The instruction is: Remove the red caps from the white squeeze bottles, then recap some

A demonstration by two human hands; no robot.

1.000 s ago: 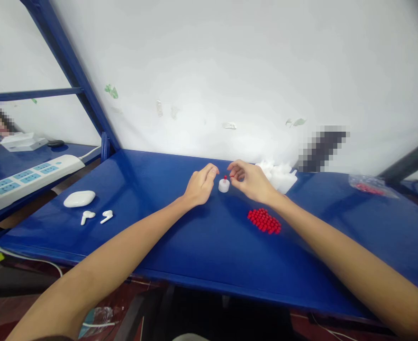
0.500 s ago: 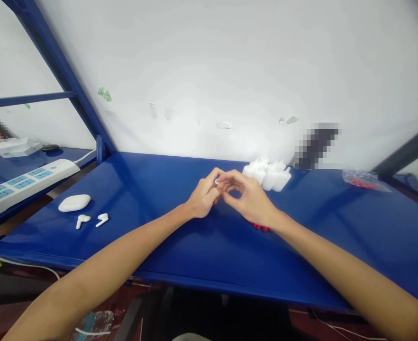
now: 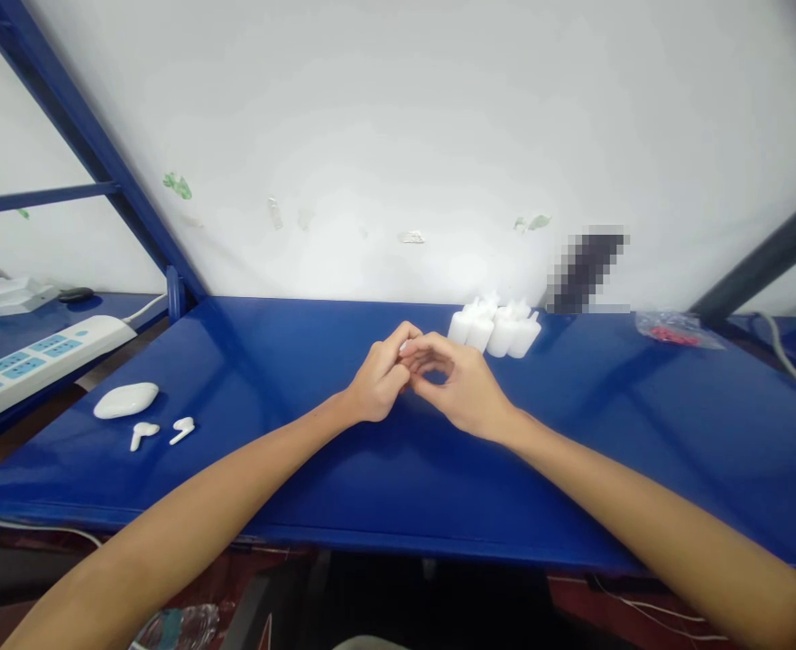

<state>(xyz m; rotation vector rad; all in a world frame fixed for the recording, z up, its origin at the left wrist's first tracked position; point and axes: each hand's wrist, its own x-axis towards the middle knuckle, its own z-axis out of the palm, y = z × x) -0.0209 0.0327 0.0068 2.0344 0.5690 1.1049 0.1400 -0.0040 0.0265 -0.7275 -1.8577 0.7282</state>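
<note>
My left hand is closed around a small white object, of which only a sliver shows between the fingers. My right hand meets it from the right, thumb and fingers curled into a ring, their tips pressed together against the left fingers. What the right fingertips pinch is hidden. Both hands are above the blue table. Just behind the right hand stands a cluster of small white squeeze bottles with narrow tips.
On the left lie a white earbud case and two white earbuds. A white power strip rests beyond the left edge. At the back right is a clear plastic bag with red pieces inside. A wall closes the back.
The whole view has shifted slightly. My hands stay together in nearly the same grip. Small red pieces that showed under my right wrist are now out of sight.
</note>
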